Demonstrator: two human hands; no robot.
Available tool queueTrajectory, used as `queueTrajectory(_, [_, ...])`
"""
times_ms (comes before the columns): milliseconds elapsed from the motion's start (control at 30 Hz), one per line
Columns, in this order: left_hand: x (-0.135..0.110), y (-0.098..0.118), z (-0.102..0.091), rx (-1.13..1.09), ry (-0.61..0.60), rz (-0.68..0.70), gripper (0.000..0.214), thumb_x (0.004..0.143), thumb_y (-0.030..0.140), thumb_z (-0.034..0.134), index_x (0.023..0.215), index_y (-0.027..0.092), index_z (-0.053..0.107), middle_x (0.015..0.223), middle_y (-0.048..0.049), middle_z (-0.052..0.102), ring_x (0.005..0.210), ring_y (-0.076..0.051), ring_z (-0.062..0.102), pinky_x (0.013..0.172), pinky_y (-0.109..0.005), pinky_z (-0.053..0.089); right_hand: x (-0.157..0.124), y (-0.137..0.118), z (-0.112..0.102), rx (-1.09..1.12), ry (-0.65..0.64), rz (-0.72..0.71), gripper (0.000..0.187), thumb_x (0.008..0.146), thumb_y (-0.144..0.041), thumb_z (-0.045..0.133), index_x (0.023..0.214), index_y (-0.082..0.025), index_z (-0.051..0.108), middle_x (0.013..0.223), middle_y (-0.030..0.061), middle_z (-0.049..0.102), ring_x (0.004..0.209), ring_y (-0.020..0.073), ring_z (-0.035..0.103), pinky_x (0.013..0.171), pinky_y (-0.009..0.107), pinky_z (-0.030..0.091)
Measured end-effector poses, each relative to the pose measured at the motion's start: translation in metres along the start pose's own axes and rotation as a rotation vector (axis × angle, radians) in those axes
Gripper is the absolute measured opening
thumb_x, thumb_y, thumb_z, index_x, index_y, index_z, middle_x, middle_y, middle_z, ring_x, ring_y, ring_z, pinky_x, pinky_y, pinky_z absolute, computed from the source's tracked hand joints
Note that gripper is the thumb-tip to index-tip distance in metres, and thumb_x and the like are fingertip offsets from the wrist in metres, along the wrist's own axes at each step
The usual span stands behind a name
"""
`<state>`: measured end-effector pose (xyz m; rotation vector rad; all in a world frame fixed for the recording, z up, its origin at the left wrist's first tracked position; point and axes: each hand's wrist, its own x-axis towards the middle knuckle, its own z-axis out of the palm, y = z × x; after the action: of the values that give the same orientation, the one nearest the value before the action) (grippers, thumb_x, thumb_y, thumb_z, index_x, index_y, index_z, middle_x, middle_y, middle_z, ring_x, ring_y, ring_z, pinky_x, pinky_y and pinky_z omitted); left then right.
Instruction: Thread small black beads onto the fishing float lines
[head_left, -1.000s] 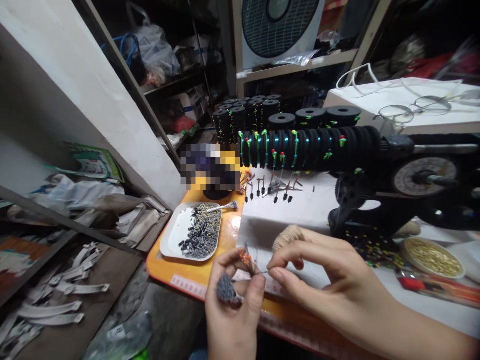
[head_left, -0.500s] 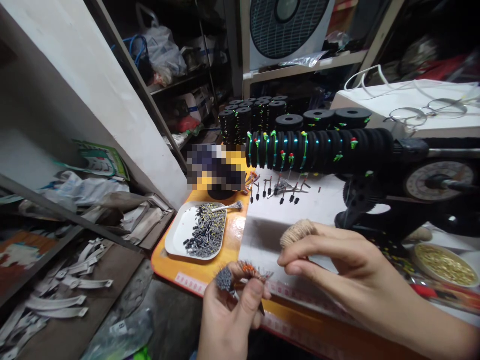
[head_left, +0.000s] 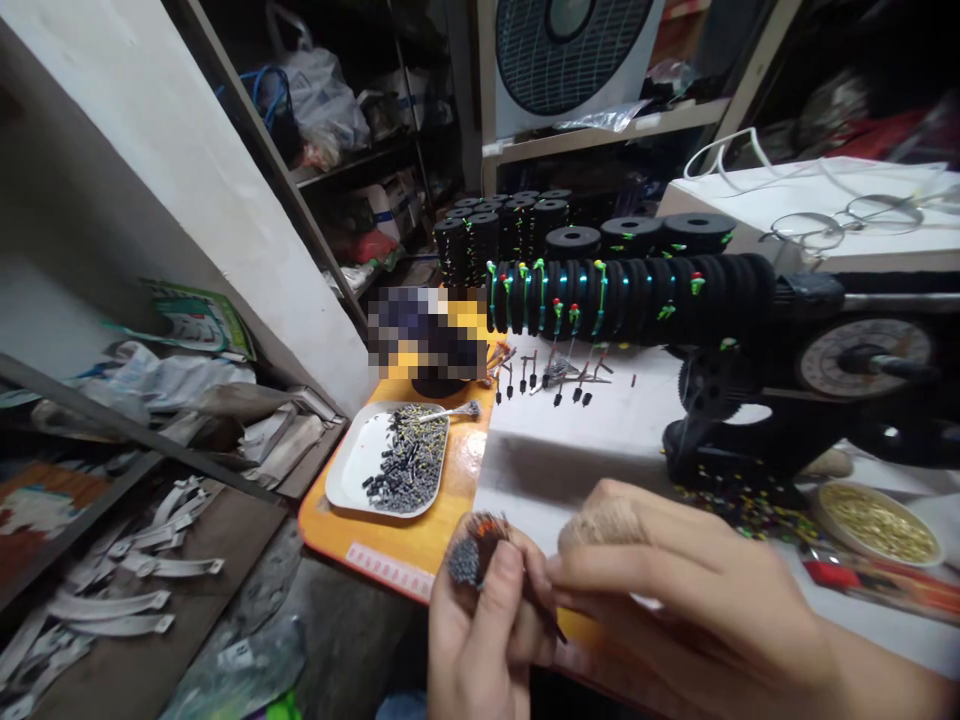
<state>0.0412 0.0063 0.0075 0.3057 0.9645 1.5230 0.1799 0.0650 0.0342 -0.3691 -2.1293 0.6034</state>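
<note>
My left hand (head_left: 484, 630) is closed around a bundle of thin strands with grey tips (head_left: 466, 563) and orange bits. A thin dark end pokes out below its fingers. Close against it on the right is my right hand (head_left: 697, 590), blurred by motion, thumb and fingers pinched together. A beige wrap (head_left: 606, 525) covers one of its fingers. Whatever lies in that pinch is too small or hidden to make out. Beyond the hands, a row of black ring-shaped spools (head_left: 630, 295) sits on a shaft, wound with line and bright green pieces. Small dark weights (head_left: 559, 398) lie below it.
A white tray (head_left: 349, 455) of small grey, black and yellow pieces stands on the orange table (head_left: 319, 525). At right are a black winding machine with a dial (head_left: 862, 357), a bowl of gold-coloured pieces (head_left: 877, 523) and glasses (head_left: 806, 232). More black spools (head_left: 574, 240) stand behind.
My right hand has moved down and closer to my left hand, so the two now meet. The left hand has shifted slightly right and turned the bundle.
</note>
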Motion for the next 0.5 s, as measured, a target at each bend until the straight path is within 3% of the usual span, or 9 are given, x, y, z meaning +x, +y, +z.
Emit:
queueTrajectory(100, [0.002, 0.002, -0.005, 0.008, -0.054, 0.07, 0.034, 0.07, 0.039, 0.089, 0.062, 0.014, 0.067, 0.057, 0.0014, 0.058, 0.05, -0.005, 0.044, 0.047, -0.016, 0.035, -0.001, -0.004, -0.004, -0.017, -0.117, -0.059, 0.02, 0.095, -0.006, 0.061, 0.111, -0.017, 0.068, 0.087, 0.0064, 0.074, 0.074, 0.0158, 0.064, 0.068, 0.025, 0.057])
queueTrajectory(300, [0.003, -0.003, -0.018, 0.174, -0.014, 0.086, 0.035, 0.069, 0.043, 0.089, 0.077, 0.017, 0.067, 0.057, 0.0031, 0.059, 0.051, -0.007, 0.051, 0.049, -0.015, 0.038, 0.01, 0.001, -0.009, 0.146, 0.104, 0.221, 0.013, 0.09, -0.008, 0.068, 0.092, -0.02, 0.074, 0.084, 0.0021, 0.074, 0.077, 0.0115, 0.07, 0.069, 0.018, 0.057])
queueTrajectory(367, [0.002, -0.005, -0.017, 0.201, -0.028, 0.118, 0.037, 0.068, 0.043, 0.09, 0.072, 0.017, 0.065, 0.06, 0.0028, 0.058, 0.055, -0.008, 0.053, 0.053, -0.017, 0.041, 0.011, 0.002, -0.007, 0.191, 0.102, 0.247, 0.015, 0.089, -0.006, 0.07, 0.092, -0.02, 0.076, 0.09, 0.0027, 0.075, 0.082, 0.012, 0.072, 0.073, 0.018, 0.058])
queueTrajectory(500, [-0.003, -0.01, -0.008, 0.218, -0.014, 0.149, 0.035, 0.068, 0.044, 0.09, 0.076, 0.018, 0.067, 0.059, 0.0041, 0.056, 0.054, -0.008, 0.051, 0.054, -0.017, 0.043, 0.006, 0.003, -0.002, 0.199, 0.078, 0.209, 0.02, 0.089, -0.002, 0.068, 0.099, -0.018, 0.075, 0.081, 0.0021, 0.071, 0.069, 0.0109, 0.066, 0.059, 0.019, 0.053])
